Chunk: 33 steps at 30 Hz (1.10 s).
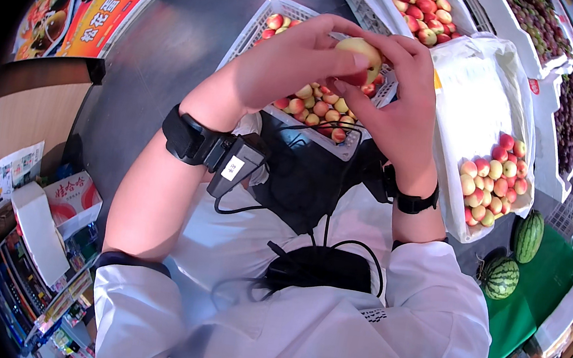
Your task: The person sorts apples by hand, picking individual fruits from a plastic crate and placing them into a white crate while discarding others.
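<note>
Both of my hands are raised over a white plastic crate (242,36), holding one yellow-and-red fruit (360,49) between them; it looks like an apple or a nectarine. The thumb of my left hand (301,53) lies across the fruit's near side. Fingers of my right hand (407,97) curve over its far right side, with the thumb low beside it. Below sit many similar loose fruits (321,108) in the crate, partly hidden by my hands and forearms.
To the right, a white-lined box (479,95) holds similar fruits (497,187) at its near end. Another lined crate (357,1) of fruit stands beyond. Grapes (568,121) fill foam boxes at far right. Watermelons (528,237) lie by a green sheet (543,298). Black cables (326,226) cross my lap.
</note>
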Motion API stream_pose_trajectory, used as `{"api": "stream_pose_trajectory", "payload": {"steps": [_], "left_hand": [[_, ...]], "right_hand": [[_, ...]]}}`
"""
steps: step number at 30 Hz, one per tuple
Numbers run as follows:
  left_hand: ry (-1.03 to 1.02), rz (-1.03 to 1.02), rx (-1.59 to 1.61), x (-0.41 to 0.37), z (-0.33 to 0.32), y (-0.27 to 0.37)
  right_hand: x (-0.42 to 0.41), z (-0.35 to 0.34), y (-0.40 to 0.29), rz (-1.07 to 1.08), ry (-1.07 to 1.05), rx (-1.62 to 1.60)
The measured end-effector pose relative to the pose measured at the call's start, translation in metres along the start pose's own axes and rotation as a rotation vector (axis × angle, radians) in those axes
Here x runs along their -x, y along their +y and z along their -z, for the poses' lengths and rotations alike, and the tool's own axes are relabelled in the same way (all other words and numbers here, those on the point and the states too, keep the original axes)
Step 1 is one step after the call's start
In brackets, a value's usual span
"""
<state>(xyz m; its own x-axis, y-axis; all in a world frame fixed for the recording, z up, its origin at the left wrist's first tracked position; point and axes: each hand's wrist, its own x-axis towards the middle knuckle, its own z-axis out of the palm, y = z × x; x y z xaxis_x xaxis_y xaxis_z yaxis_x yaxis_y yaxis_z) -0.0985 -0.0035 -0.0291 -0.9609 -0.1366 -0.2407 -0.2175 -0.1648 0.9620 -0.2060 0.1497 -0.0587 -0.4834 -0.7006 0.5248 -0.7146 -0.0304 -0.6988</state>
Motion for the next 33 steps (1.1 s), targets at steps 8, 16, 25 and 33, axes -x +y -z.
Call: {"api": "stream_pose_trajectory", "payload": {"steps": [8, 16, 25, 33], "left_hand": [[0.369, 0.130, -0.175, 0.020, 0.027, -0.011], [0.581, -0.095, -0.465, 0.020, 0.039, -0.007], [0.595, -0.084, -0.497, 0.027, 0.044, -0.007], [0.672, -0.336, -0.171, 0.028, 0.058, 0.004]], "right_hand": [[0.002, -0.056, 0.037, -0.358, -0.028, -0.515], [0.087, -0.119, 0.204, -1.111, -0.518, -0.427], [0.134, -0.180, 0.219, -1.512, -0.624, -0.394], [0.143, -0.179, 0.205, -1.556, -0.290, -0.490]]}}
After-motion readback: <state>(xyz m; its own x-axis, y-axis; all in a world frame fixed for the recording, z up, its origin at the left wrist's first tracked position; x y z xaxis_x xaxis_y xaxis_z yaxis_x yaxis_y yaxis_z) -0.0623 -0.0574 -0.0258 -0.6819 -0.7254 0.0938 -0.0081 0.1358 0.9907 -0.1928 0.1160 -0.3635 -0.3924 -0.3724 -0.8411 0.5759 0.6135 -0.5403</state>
